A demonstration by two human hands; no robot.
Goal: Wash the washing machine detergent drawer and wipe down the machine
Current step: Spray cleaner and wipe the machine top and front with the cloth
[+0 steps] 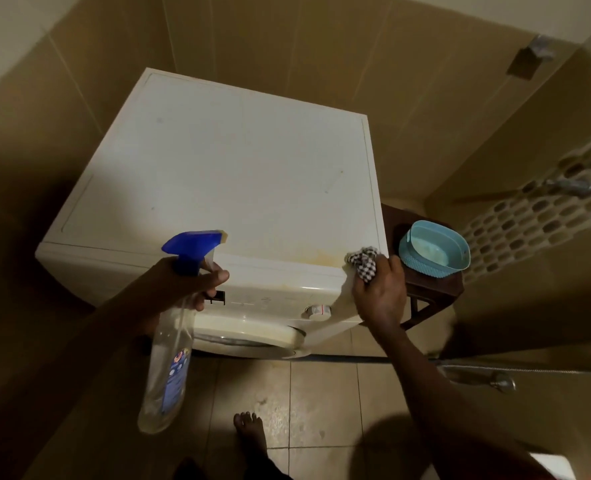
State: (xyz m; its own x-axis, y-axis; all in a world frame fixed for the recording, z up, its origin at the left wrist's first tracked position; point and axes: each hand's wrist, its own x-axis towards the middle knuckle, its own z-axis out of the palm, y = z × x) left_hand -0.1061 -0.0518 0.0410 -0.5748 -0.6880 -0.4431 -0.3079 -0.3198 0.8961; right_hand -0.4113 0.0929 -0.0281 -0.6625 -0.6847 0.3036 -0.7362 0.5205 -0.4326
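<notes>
Hands closed, left hand [190, 282] around spray bottle [169, 362], right hand [378, 289] clutching cloth [365, 259] beside basin [434, 247].

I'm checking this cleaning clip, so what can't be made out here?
- Spray bottle label: too small and blurred in the head view.
- Detergent drawer slot: mostly behind the left hand.
- Cloth: mostly bunched under the right hand.
- Washing machine door: cut off by its top.

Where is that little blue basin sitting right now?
The blue basin sits on a dark wooden stool just right of the washing machine, beside the right hand holding a checked cloth.
</notes>
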